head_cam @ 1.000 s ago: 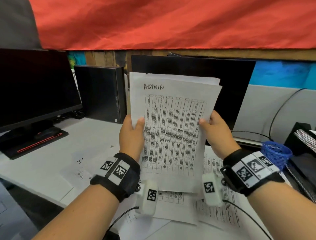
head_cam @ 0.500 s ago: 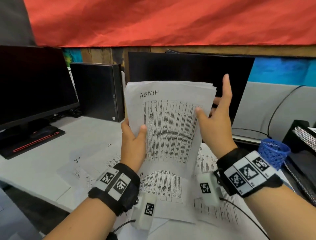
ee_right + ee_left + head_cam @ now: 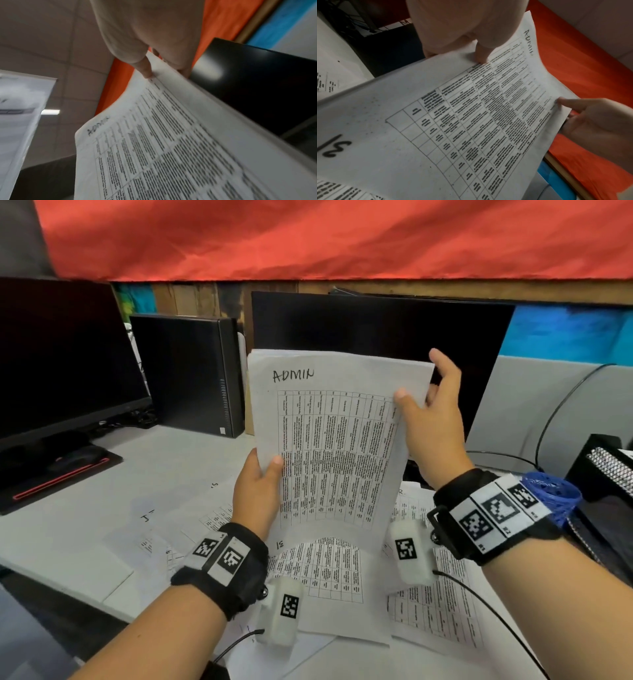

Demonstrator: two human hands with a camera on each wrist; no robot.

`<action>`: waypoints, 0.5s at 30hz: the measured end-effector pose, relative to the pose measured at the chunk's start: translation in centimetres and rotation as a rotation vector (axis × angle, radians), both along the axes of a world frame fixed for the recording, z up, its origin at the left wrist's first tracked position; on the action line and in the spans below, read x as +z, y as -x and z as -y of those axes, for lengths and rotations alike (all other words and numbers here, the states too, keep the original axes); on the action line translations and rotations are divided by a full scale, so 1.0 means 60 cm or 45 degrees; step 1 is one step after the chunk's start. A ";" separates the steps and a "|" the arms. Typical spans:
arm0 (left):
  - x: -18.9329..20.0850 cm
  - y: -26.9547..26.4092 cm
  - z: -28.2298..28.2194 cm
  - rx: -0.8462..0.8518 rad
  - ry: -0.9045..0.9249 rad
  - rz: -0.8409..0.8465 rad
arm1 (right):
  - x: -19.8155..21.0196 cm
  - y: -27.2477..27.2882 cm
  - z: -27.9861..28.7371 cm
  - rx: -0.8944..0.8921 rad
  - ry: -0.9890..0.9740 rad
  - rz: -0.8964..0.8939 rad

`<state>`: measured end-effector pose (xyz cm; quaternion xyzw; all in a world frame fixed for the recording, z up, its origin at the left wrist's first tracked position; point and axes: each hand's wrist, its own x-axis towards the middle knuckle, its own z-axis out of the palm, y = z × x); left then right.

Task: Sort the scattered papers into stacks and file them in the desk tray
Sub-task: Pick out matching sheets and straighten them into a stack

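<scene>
A stack of white papers point(image 3: 335, 446) with a printed table and "ADMIN" handwritten on top stands upright, its bottom edge resting on loose sheets point(image 3: 329, 573) on the desk. My left hand point(image 3: 260, 487) grips its lower left edge, thumb in front. My right hand point(image 3: 431, 426) holds the upper right edge, with the thumb on the front, fingers behind and the index finger pointing up. The left wrist view shows the stack point(image 3: 471, 121) between my left hand point(image 3: 462, 27) and right hand point(image 3: 590, 121). The right wrist view shows my right hand point(image 3: 150, 33) pinching the stack point(image 3: 171, 148).
More printed sheets point(image 3: 431, 604) lie scattered on the white desk point(image 3: 171, 474). A black tray point(image 3: 603, 467) and a blue mesh cup point(image 3: 551, 491) stand at the right. Two dark monitors point(image 3: 61, 364) point(image 3: 376, 330) and a black computer case point(image 3: 185, 371) line the back.
The stack has come down until its bottom edge meets the desk papers. My right hand slid from the middle of the right edge up to near the top corner.
</scene>
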<state>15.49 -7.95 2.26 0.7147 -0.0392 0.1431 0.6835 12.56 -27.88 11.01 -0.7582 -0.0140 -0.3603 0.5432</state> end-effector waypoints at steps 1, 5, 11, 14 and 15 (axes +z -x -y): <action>0.001 0.000 0.000 0.011 -0.001 0.000 | -0.011 0.000 0.002 0.022 -0.052 -0.055; 0.011 0.006 0.002 -0.015 0.040 -0.005 | -0.076 0.012 0.014 0.099 -0.058 -0.342; 0.026 0.023 0.011 -0.272 0.122 -0.044 | -0.148 0.063 0.040 0.175 -0.202 -0.484; 0.021 0.030 0.023 -0.332 0.018 -0.111 | -0.154 0.086 0.062 0.175 -0.181 -0.458; 0.018 0.033 0.029 -0.320 -0.029 -0.106 | -0.153 0.095 0.067 0.173 -0.171 -0.455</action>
